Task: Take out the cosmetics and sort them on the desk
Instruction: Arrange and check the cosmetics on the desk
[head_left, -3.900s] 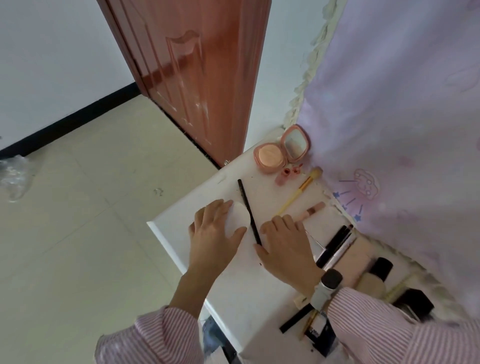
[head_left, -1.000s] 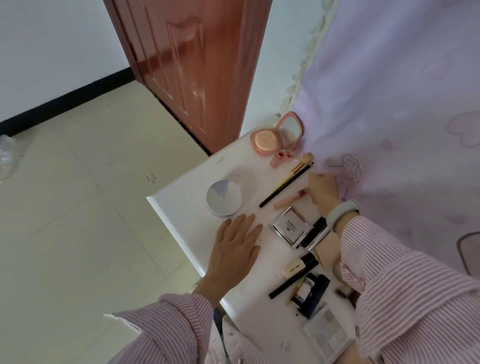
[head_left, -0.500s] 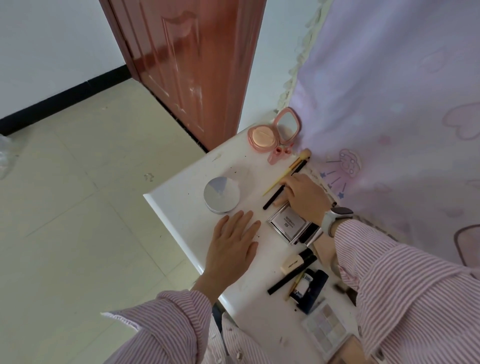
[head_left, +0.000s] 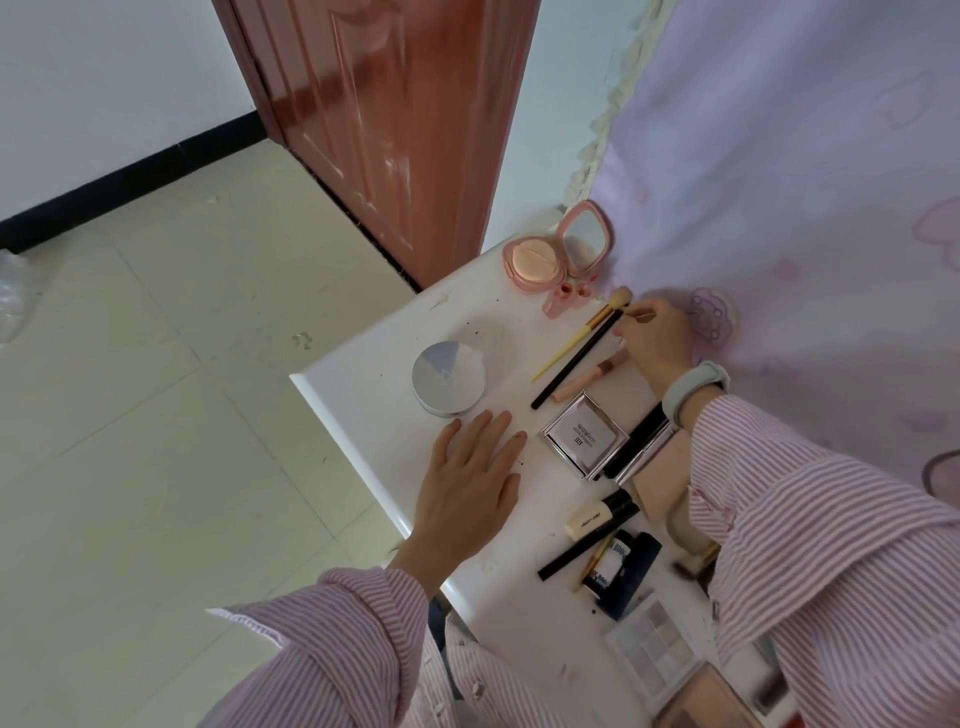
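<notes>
On white desk (head_left: 363, 395): left hand (head_left: 467, 478) flat, fingers spread, near round case (head_left: 449, 376); right hand (head_left: 652, 340) pinching thin stick (head_left: 640, 312) beside brushes (head_left: 582, 348).

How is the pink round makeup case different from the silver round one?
The pink compact is open, its mirror lid tilted up and a peach puff showing; the silver compact is shut. The pink one sits at the desk's far corner, the silver one nearer the left hand. Both are round and lie on the white desk.

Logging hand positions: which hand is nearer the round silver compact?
Left. The left hand lies flat just below the round silver compact; the right hand is across the desk by the brushes.
</notes>
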